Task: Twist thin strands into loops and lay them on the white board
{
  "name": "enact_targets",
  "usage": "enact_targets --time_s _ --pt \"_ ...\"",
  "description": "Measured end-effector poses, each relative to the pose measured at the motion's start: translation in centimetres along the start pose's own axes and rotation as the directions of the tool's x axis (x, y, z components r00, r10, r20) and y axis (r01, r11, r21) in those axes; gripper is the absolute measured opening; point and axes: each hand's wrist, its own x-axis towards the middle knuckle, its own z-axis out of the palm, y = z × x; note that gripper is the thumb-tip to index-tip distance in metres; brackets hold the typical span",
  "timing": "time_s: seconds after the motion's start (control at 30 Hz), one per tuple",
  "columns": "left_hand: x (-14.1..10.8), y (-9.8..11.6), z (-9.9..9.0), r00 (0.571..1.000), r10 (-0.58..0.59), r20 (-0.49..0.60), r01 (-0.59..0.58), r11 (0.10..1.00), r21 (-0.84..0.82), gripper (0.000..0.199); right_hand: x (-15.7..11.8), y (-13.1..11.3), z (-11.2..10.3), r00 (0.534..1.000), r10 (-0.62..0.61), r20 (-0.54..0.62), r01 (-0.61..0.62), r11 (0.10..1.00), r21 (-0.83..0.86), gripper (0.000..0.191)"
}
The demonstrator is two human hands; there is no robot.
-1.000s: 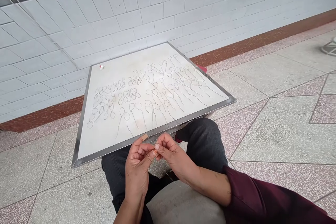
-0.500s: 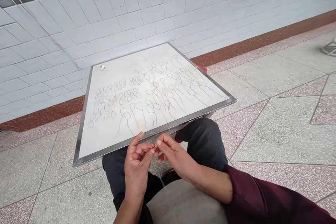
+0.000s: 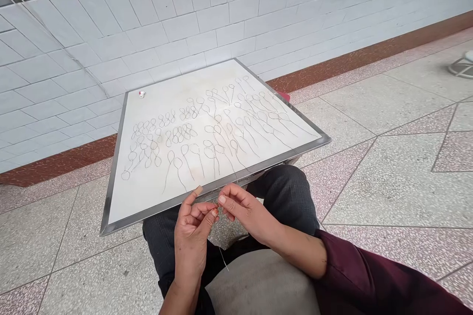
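Note:
My left hand [image 3: 192, 238] pinches between thumb and fingertips just in front of the table's near edge, with a tan bandage wrapped on one raised fingertip. My right hand [image 3: 246, 212] meets it there, thumb and forefinger closed at the same spot. A thin wire [image 3: 223, 259] runs down from between the hands over my lap; its upper part is hidden by the fingers. Beyond them, a white-topped table [image 3: 148, 197] with a metal rim bears many thin wire pieces [image 3: 179, 170], most bent into a loop with a long tail. Some at the left have double loops.
A small white and pink object [image 3: 142, 94] sits at the table's far left corner. Behind the table rises a white tiled wall [image 3: 158, 34]. My knees are under the near edge, and a round stool [image 3: 461, 66] stands on the floor far right.
A length of wire now shows hanging below my hands. My right hand has shifted slightly, its fingers still at my left fingertips. The view has moved a little.

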Motion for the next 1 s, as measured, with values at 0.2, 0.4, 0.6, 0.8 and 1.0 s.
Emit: enact_targets --time_s 0.2,0.4,0.6,0.8,1.0 --pt "-0.3 -0.1 0.3 0.999 -0.021 0.041 0.019 0.999 0.032 0.063 0.6 -0.3 -0.7 0.999 -0.022 0.036 0.025 0.996 -0.083 0.046" --pt "-0.2 -0.1 0.5 0.995 -0.059 0.079 0.059 0.998 0.010 0.062 0.7 0.1 -1.0 0.997 -0.036 0.071 0.041 0.996 -0.073 0.048" --pt "-0.1 0.2 0.3 0.985 -0.113 0.128 0.116 0.993 -0.020 0.058 0.7 0.4 -1.0 0.990 -0.004 0.141 -0.001 0.999 0.037 0.049" --pt "-0.3 0.6 0.2 0.986 -0.101 0.132 0.107 0.993 -0.040 0.061 0.9 0.8 -1.1 0.978 0.032 0.204 -0.073 0.978 0.195 0.047" --pt "-0.5 0.8 0.5 0.991 -0.102 0.086 0.102 0.995 0.003 0.066 0.9 0.1 -1.5 0.993 0.027 0.116 -0.039 0.994 0.098 0.045"
